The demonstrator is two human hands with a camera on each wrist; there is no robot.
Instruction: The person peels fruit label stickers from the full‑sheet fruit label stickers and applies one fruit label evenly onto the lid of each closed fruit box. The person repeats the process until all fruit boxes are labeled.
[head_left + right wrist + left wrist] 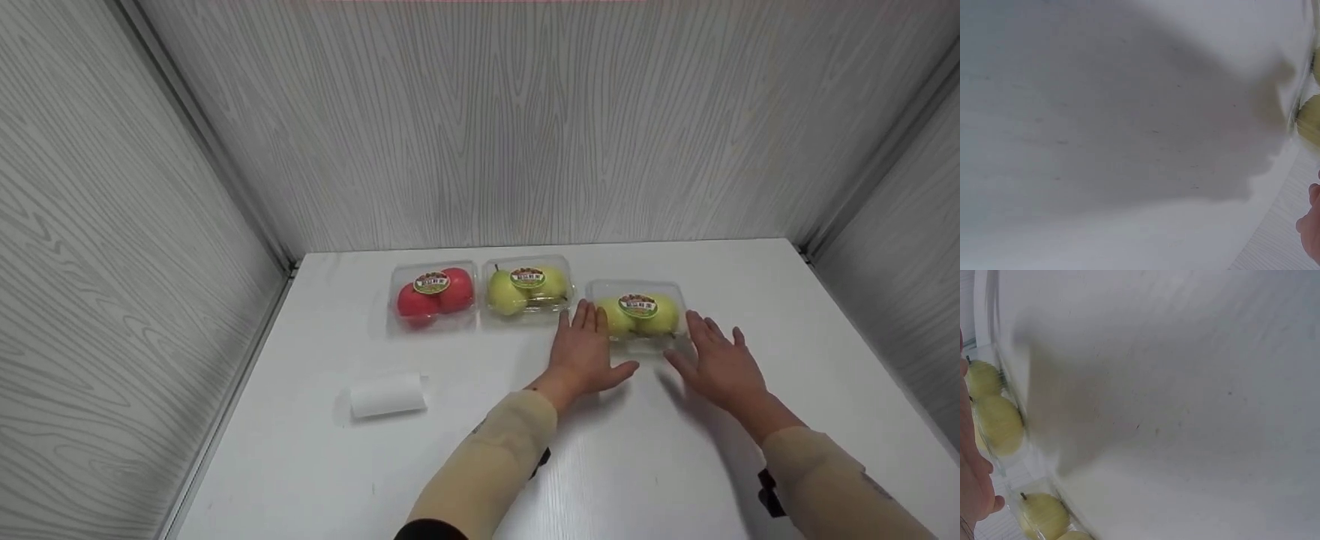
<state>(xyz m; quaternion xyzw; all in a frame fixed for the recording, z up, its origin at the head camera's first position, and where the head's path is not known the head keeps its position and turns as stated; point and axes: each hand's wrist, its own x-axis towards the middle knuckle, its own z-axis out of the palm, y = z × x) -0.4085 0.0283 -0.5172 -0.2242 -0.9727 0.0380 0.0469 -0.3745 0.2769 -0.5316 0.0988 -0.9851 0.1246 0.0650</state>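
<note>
A clear plastic box of yellow-green fruit [637, 315] with a round label lies on the white table [675, 465]. My left hand [587, 346] lies flat at the box's left front corner, fingers straight, their tips against its side. At the box's right front corner, my right hand [716, 358] is spread with straight fingers; contact is unclear. Neither hand holds anything. The left wrist view shows boxed yellow fruit [999, 422] beside the edge of my left hand [974, 484]. The right wrist view catches a sliver of fruit [1310, 115] and a bit of my right hand [1311, 225].
A second box of yellow-green fruit [527, 289] and a box of red apples [433, 295] sit in a row to the left, near the back wall. A small white roll [388, 394] lies front left. Grey panelled walls enclose the table on three sides.
</note>
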